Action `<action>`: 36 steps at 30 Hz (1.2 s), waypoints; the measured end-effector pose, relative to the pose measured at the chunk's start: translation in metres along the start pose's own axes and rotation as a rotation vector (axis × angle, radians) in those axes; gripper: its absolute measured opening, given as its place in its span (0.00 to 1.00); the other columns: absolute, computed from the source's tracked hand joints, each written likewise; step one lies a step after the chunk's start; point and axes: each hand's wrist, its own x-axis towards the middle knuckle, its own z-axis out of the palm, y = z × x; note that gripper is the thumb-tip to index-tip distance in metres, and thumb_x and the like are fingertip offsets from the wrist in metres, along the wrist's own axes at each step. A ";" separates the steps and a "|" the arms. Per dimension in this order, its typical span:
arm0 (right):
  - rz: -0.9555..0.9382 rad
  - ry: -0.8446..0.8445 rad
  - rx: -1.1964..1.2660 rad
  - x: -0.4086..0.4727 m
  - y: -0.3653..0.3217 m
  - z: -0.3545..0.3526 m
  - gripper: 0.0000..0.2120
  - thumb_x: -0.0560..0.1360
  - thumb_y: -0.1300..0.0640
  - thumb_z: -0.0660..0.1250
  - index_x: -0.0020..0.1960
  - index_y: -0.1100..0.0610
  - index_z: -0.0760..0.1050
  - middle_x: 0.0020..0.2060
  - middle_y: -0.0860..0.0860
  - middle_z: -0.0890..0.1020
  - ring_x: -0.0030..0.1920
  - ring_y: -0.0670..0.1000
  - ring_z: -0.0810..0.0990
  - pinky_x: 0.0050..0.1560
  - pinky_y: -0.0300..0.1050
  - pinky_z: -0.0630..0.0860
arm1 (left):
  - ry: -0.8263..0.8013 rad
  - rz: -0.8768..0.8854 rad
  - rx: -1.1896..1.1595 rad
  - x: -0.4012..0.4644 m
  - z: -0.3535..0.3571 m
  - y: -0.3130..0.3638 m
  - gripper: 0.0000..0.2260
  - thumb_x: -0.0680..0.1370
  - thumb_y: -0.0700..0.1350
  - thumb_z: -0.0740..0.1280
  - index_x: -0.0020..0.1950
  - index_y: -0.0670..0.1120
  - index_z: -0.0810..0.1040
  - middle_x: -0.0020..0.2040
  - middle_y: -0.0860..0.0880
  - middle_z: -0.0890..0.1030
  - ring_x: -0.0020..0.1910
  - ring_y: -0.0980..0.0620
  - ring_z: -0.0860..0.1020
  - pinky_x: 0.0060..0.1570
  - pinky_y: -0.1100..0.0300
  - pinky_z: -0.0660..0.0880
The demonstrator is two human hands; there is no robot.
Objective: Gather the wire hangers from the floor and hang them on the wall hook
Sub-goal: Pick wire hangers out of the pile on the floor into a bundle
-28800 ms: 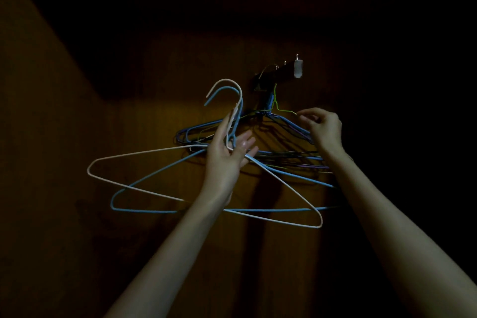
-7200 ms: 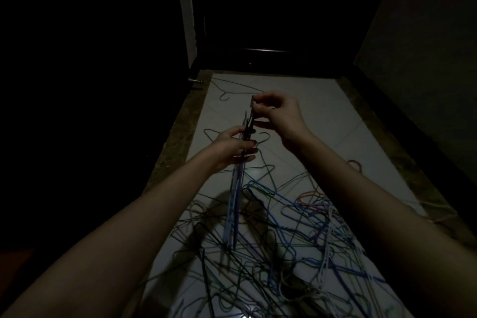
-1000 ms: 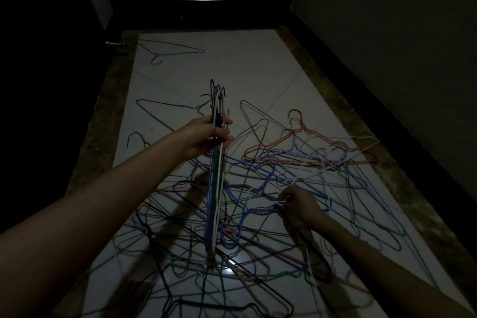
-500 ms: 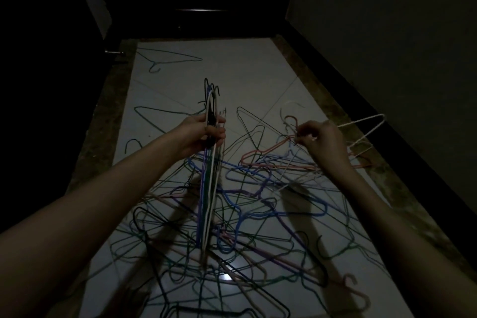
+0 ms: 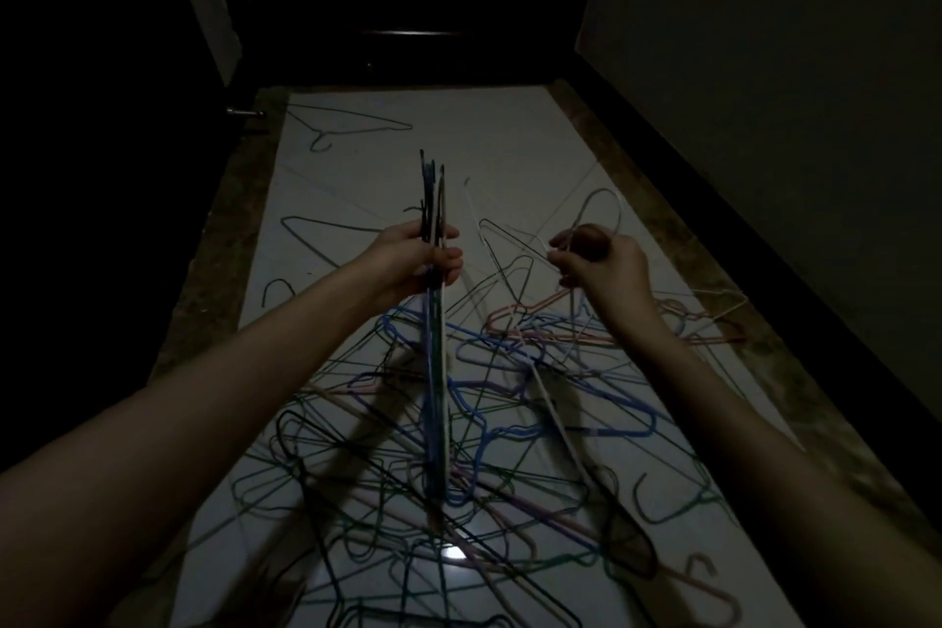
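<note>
Fingers (image 5: 448, 252) grip hanger bundle (image 5: 436, 372); R hand (image 5: 604, 265) pinches white hanger (image 5: 555, 418); floor pile (image 5: 509, 423) murky.

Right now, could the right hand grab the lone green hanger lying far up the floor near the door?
Probably not: the right hand already holds a white hanger, and the green hanger lies well beyond it.

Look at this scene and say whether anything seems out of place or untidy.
Yes. Many wire hangers lie tangled in a heap on the floor, overlapping at all angles. The left hand holds a neat bundle; the right hand holds a white hanger.
</note>
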 end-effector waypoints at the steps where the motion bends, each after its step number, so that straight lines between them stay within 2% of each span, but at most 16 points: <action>1: 0.008 -0.015 0.053 -0.001 -0.003 0.005 0.03 0.71 0.66 0.70 0.44 0.61 0.79 0.38 0.55 0.81 0.37 0.51 0.80 0.35 0.37 0.79 | -0.013 -0.007 -0.015 -0.001 0.003 0.000 0.15 0.74 0.24 0.58 0.54 0.39 0.74 0.44 0.41 0.77 0.43 0.48 0.79 0.40 0.59 0.80; 4: -0.003 -0.086 0.100 -0.003 -0.012 0.022 0.04 0.72 0.66 0.69 0.46 0.62 0.79 0.37 0.51 0.81 0.37 0.47 0.80 0.36 0.36 0.79 | -0.041 -0.016 -0.027 -0.002 0.011 -0.002 0.17 0.73 0.23 0.59 0.56 0.39 0.73 0.44 0.40 0.77 0.42 0.47 0.79 0.39 0.59 0.81; 6: 0.000 -0.143 0.114 -0.004 -0.017 0.034 0.05 0.72 0.67 0.69 0.43 0.59 0.78 0.36 0.48 0.80 0.37 0.46 0.80 0.35 0.36 0.79 | -0.069 -0.019 -0.011 -0.004 0.015 -0.004 0.16 0.73 0.23 0.60 0.55 0.40 0.74 0.45 0.40 0.78 0.43 0.46 0.79 0.40 0.58 0.81; 9: -0.023 -0.210 0.091 -0.008 -0.020 0.049 0.09 0.71 0.68 0.68 0.39 0.56 0.77 0.37 0.51 0.82 0.39 0.51 0.82 0.41 0.45 0.82 | -0.115 0.000 0.112 -0.007 0.020 -0.008 0.18 0.73 0.26 0.61 0.60 0.40 0.74 0.52 0.38 0.79 0.47 0.44 0.80 0.37 0.58 0.80; 10: -0.036 -0.222 0.083 -0.009 -0.020 0.052 0.07 0.72 0.68 0.68 0.41 0.57 0.77 0.38 0.53 0.82 0.40 0.52 0.82 0.41 0.44 0.82 | -0.118 0.005 0.145 -0.007 0.020 -0.009 0.21 0.73 0.26 0.62 0.63 0.40 0.73 0.53 0.38 0.78 0.47 0.43 0.80 0.37 0.58 0.79; 13: -0.061 -0.231 0.097 -0.012 -0.019 0.054 0.07 0.72 0.68 0.67 0.49 0.62 0.79 0.41 0.53 0.81 0.39 0.47 0.81 0.40 0.34 0.79 | -0.119 0.000 0.112 -0.006 0.016 -0.010 0.23 0.72 0.26 0.63 0.65 0.40 0.71 0.54 0.38 0.78 0.47 0.44 0.80 0.38 0.58 0.79; 15: -0.063 -0.250 0.098 -0.014 -0.017 0.054 0.08 0.72 0.68 0.68 0.51 0.63 0.79 0.41 0.52 0.81 0.40 0.43 0.80 0.39 0.30 0.77 | -0.113 -0.004 0.098 -0.007 0.012 -0.011 0.20 0.73 0.26 0.63 0.63 0.39 0.72 0.52 0.39 0.78 0.45 0.45 0.80 0.34 0.62 0.79; 18: -0.050 -0.288 0.044 -0.022 -0.005 0.053 0.09 0.72 0.66 0.69 0.51 0.60 0.79 0.42 0.49 0.81 0.40 0.38 0.79 0.41 0.31 0.77 | -0.063 -0.017 0.116 -0.009 0.005 -0.016 0.15 0.73 0.27 0.66 0.57 0.40 0.75 0.46 0.42 0.79 0.40 0.48 0.80 0.31 0.65 0.77; 20: -0.009 -0.325 -0.033 -0.033 0.014 0.051 0.08 0.73 0.65 0.68 0.51 0.58 0.78 0.44 0.49 0.79 0.42 0.43 0.78 0.43 0.34 0.76 | -0.028 -0.028 0.090 -0.007 -0.003 -0.018 0.13 0.72 0.27 0.66 0.53 0.40 0.76 0.42 0.42 0.79 0.37 0.48 0.79 0.30 0.63 0.77; 23: 0.062 -0.438 -0.183 -0.054 0.055 0.046 0.08 0.73 0.65 0.68 0.51 0.59 0.78 0.45 0.49 0.79 0.42 0.45 0.76 0.44 0.38 0.74 | 0.013 -0.036 0.049 -0.003 -0.016 -0.019 0.14 0.73 0.26 0.64 0.54 0.40 0.77 0.40 0.43 0.77 0.36 0.48 0.77 0.29 0.64 0.77; 26: 0.114 -0.550 -0.298 -0.075 0.096 0.043 0.08 0.73 0.66 0.67 0.52 0.58 0.78 0.45 0.49 0.79 0.42 0.41 0.76 0.45 0.34 0.75 | 0.026 -0.040 0.053 -0.004 -0.024 -0.018 0.13 0.73 0.26 0.64 0.50 0.42 0.77 0.40 0.44 0.77 0.37 0.50 0.77 0.29 0.65 0.77; 28: 0.159 -0.596 -0.338 -0.085 0.116 0.043 0.10 0.72 0.66 0.69 0.52 0.58 0.78 0.47 0.49 0.80 0.47 0.45 0.78 0.49 0.37 0.76 | 0.043 -0.033 0.072 -0.003 -0.029 -0.019 0.13 0.74 0.27 0.63 0.52 0.41 0.76 0.41 0.43 0.77 0.37 0.49 0.77 0.29 0.65 0.77; 31: 0.211 -0.648 -0.379 -0.093 0.133 0.048 0.14 0.71 0.67 0.69 0.55 0.59 0.77 0.50 0.50 0.80 0.53 0.49 0.79 0.46 0.31 0.75 | 0.064 -0.033 0.057 -0.001 -0.038 -0.020 0.12 0.74 0.27 0.63 0.49 0.43 0.76 0.42 0.44 0.77 0.39 0.49 0.78 0.31 0.64 0.79; 32: 0.240 -0.659 -0.361 -0.095 0.136 0.051 0.15 0.71 0.68 0.69 0.56 0.59 0.77 0.50 0.51 0.80 0.54 0.51 0.80 0.46 0.33 0.77 | 0.069 -0.032 0.046 0.001 -0.042 -0.020 0.12 0.74 0.27 0.63 0.48 0.43 0.76 0.42 0.44 0.77 0.40 0.49 0.79 0.33 0.63 0.80; 34: 0.259 -0.670 -0.364 -0.096 0.138 0.054 0.16 0.71 0.69 0.68 0.58 0.60 0.76 0.52 0.53 0.80 0.53 0.53 0.80 0.52 0.43 0.79 | 0.078 -0.035 0.023 0.002 -0.048 -0.021 0.13 0.73 0.26 0.63 0.47 0.44 0.76 0.42 0.45 0.77 0.41 0.48 0.79 0.36 0.61 0.80; 36: 0.191 -0.673 -0.431 -0.096 0.141 0.057 0.18 0.70 0.68 0.69 0.59 0.59 0.75 0.55 0.53 0.80 0.55 0.50 0.79 0.56 0.46 0.77 | 0.082 -0.040 0.014 0.004 -0.052 -0.023 0.13 0.73 0.26 0.63 0.46 0.44 0.76 0.42 0.45 0.78 0.41 0.48 0.78 0.38 0.59 0.80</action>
